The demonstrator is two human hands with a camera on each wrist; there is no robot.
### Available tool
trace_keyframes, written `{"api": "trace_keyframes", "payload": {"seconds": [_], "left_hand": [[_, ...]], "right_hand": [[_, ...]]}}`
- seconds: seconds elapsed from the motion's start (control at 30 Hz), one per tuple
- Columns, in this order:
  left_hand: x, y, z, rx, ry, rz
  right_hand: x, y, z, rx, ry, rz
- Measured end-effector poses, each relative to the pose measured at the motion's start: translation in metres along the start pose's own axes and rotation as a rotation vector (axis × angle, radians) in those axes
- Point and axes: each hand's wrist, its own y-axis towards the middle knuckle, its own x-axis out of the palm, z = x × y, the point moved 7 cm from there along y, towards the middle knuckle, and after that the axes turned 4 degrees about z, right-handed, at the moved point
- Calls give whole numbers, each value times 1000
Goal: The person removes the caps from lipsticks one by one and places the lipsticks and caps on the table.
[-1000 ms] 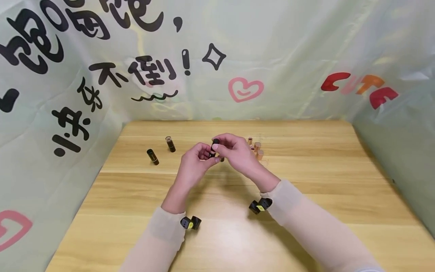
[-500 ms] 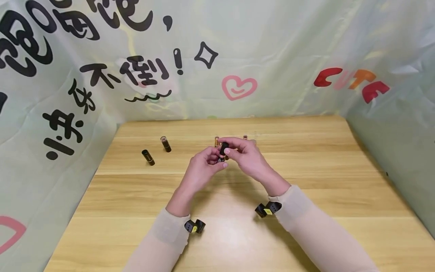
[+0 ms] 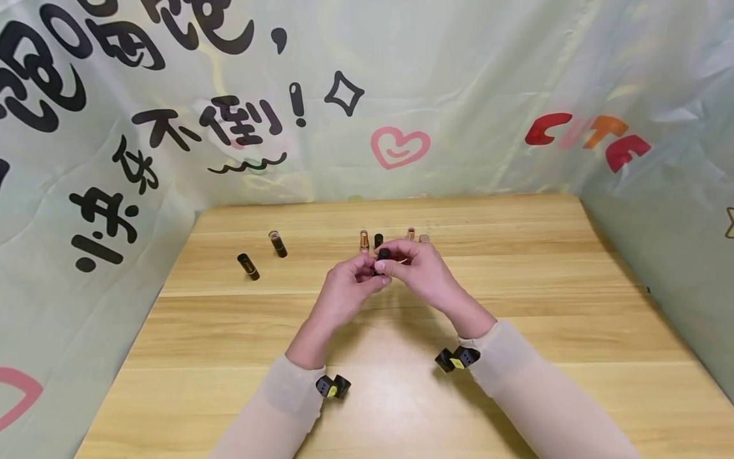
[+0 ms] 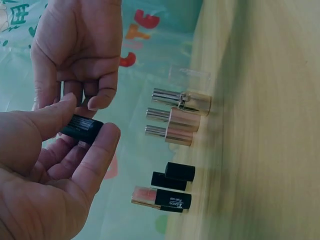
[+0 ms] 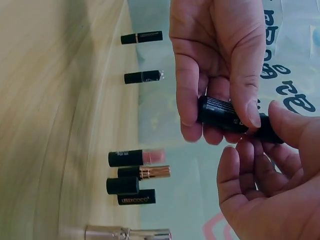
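Pale, creased sheeting [image 3: 470, 89] backs the wooden counter [image 3: 395, 401]. Above the counter — left hand [image 3: 346, 290] and right hand [image 3: 423, 272] pinching a black tube [image 5: 220, 113]

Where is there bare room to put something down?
Bare: the table between the right sleeve and the right sheet; also between that sleeve and the left sleeve. Crowded: beyond the held black tube, where other tubes stand.
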Motion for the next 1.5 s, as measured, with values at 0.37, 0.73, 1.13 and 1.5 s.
{"api": "trace_keyframes", "payload": {"seconds": [0.37,0.73,1.13,1.5], "left_hand": [[-1,-1,-1,-22,-24,-36],[-2,0,2,-47,-83,-62],[1,0,6,-10,-220,-28],[11,-4,6,-14,-278,-72]], "right_hand": [[-3,-5,3,-3,34,14],[-2,-5,3,-7,209,-22],[3,-2,1,9,220,44],[-6,0,1,75,242,57]]}}
